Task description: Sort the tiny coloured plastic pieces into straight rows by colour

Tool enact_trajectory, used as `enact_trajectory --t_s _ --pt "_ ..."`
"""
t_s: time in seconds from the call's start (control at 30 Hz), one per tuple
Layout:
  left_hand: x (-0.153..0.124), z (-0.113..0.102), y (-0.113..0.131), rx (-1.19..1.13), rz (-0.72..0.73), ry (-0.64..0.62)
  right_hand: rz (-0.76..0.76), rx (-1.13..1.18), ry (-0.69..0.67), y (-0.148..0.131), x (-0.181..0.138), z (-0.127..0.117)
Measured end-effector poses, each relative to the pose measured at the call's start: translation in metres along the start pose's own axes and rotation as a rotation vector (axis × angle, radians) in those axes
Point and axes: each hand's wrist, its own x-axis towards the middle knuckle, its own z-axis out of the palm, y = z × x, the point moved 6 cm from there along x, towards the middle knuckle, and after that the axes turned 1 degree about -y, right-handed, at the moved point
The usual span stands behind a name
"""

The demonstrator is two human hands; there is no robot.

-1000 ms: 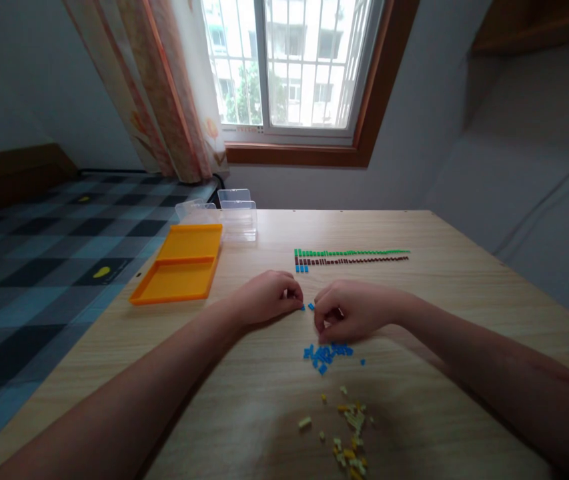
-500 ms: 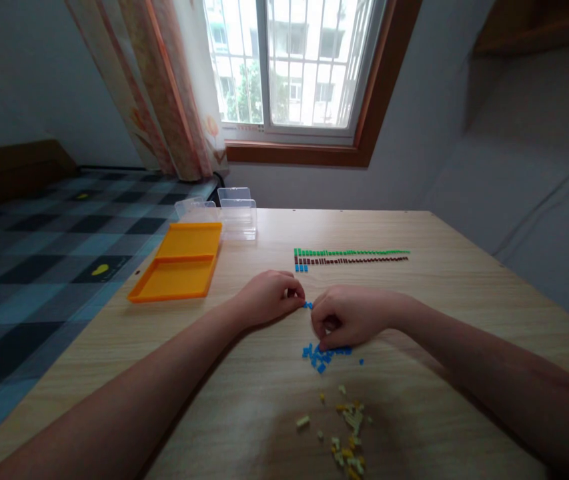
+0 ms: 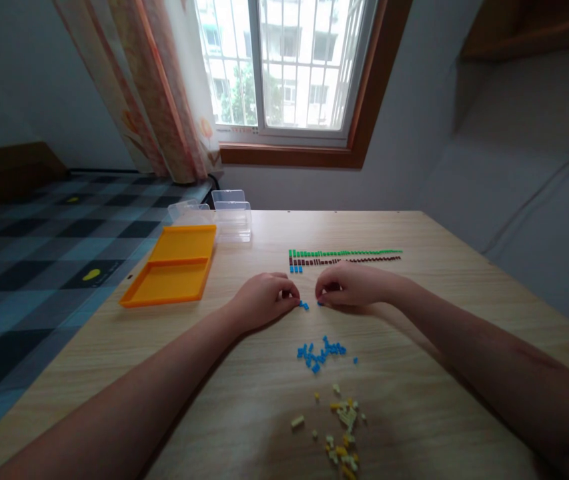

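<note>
Two bare hands meet over a pale wooden table (image 3: 244,400), where 12 o'clock points toward the window (image 3: 299,73). The left hand (image 3: 267,300) pinches one end of a joined-looking bit of blue (image 3: 303,305), apparently two blocks, whose long axis slants from the fingertips toward 4 o'clock. The right hand (image 3: 349,281) has thumb and finger closed on a single blue block (image 3: 319,304), mostly hidden, so its long axis cannot be told. This block lies at 3 o'clock from the blue bit, near it with a gap of bare wood between; the left hand is nearer the bit, the right hand nearer the block. At 12 o'clock from the bit sits a short row of three blue blocks (image 3: 296,269); just beyond it, one brown row (image 3: 344,261) and one green row (image 3: 344,253) stretch toward 3 o'clock, their pieces too small to count. At 5 o'clock is one blue pile (image 3: 321,352), too jumbled to count, with one loose block (image 3: 355,361) beside it, and nearer the body, scattered yellow pieces (image 3: 347,420), also uncountable. One open orange case (image 3: 169,283) rests at 9 o'clock from the left hand, with overlapping clear boxes (image 3: 234,227) at its 1 o'clock
</note>
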Motion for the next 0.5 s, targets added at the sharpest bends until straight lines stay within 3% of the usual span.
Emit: enact_trajectory --t_s 0.23,0.5 --pt "0.000 -0.001 0.000 -0.008 0.006 0.015 -0.070 -0.036 -0.052 -0.013 -0.002 0.001" --pt "0.000 0.001 0.001 0.007 0.020 -0.009 -0.116 -0.061 0.026 -0.014 -0.002 -0.002"
